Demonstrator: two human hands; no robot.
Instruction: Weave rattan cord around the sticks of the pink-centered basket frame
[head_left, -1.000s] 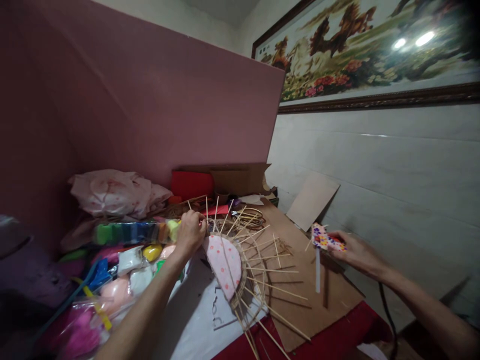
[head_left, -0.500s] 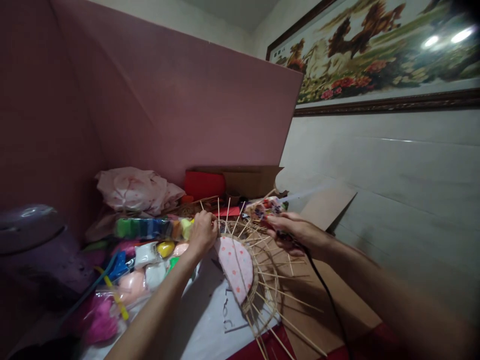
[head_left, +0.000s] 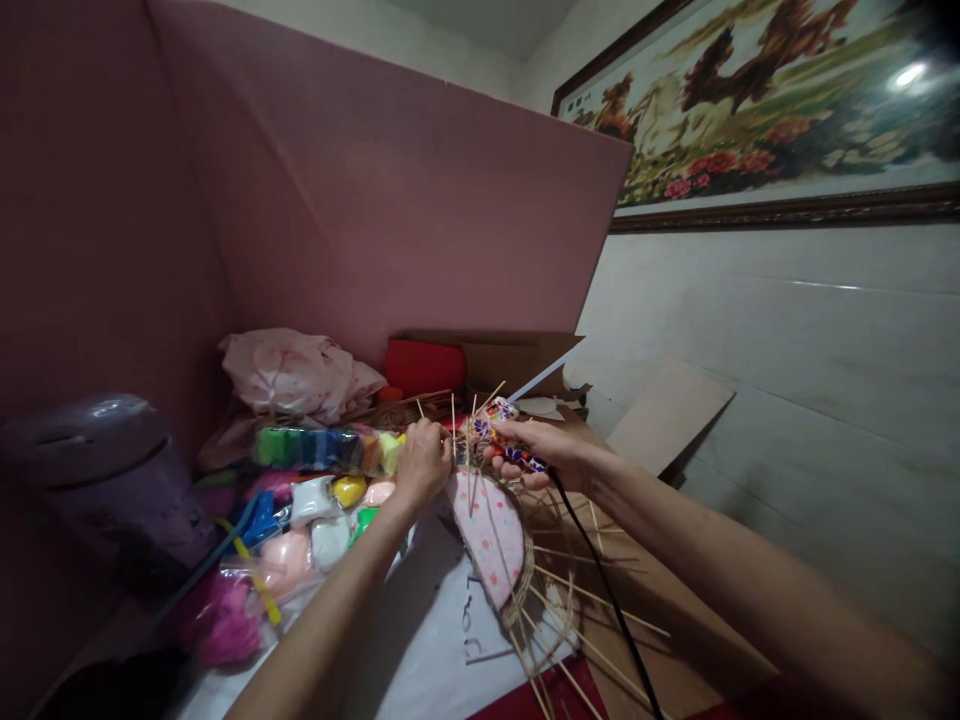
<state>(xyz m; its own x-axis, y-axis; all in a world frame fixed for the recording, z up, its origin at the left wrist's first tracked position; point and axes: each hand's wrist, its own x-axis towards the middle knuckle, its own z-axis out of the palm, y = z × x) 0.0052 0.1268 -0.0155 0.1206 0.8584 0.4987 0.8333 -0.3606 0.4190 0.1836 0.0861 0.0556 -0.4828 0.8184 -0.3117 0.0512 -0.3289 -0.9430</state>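
In my right hand (head_left: 546, 450) is a flower-patterned hot glue gun (head_left: 492, 418). A whitish glue stick (head_left: 546, 374) juts from its back, and a black cord (head_left: 600, 570) trails down below my wrist. A half-round pink panel with red dots (head_left: 491, 540) lies beneath, edged with twine. Thin wooden sticks (head_left: 600, 597) fan out around its curved side. My left hand (head_left: 425, 462) is closed at the panel's upper end, beside several upright sticks. What its fingertips pinch is hidden. The glue gun's nose is among those sticks, close to my left fingers.
Bags of coloured clay (head_left: 311, 497) crowd the left side, with a purple lidded bin (head_left: 112, 480) farther left. Behind are a crumpled pink bag (head_left: 300, 370) and a red item (head_left: 424, 367). Brown cardboard (head_left: 652, 560) lies on the right, and another sheet (head_left: 671, 415) leans against the wall.
My right hand has brought the glue gun left and closer to my left hand, and its glue stick now points more steeply up. The view has shifted slightly.
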